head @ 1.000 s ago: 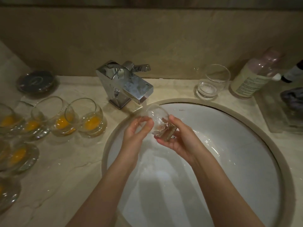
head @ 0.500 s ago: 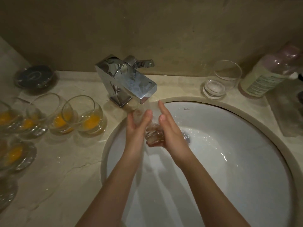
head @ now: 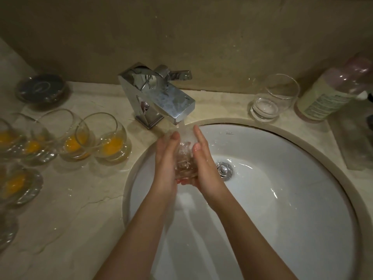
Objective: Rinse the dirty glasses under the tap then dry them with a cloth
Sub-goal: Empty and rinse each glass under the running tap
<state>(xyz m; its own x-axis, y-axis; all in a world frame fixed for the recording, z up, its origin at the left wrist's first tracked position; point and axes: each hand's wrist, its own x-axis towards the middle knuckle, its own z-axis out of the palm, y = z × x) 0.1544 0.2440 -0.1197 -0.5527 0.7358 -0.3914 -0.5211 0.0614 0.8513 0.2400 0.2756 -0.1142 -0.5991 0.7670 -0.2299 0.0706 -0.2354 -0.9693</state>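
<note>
A clear glass (head: 184,158) is upright under the stream running from the chrome tap (head: 161,96), over the white sink (head: 282,199). My left hand (head: 166,158) and my right hand (head: 205,164) clasp it from either side, with fingertips curled beneath its base. Water splashes inside it. Several dirty glasses with orange residue (head: 107,138) stand on the counter to the left. One clean empty glass (head: 274,100) stands right of the tap. No cloth can be made out.
A labelled bottle (head: 327,93) leans at the far right above a clear tray (head: 355,142). A dark round dish (head: 41,88) sits at the back left. The drain plug (head: 223,170) lies just right of my hands. The marble counter is wet.
The glass went from tilted on its side to upright between my palms, directly under the stream. Both hands closed in around it and shifted slightly toward the tap.
</note>
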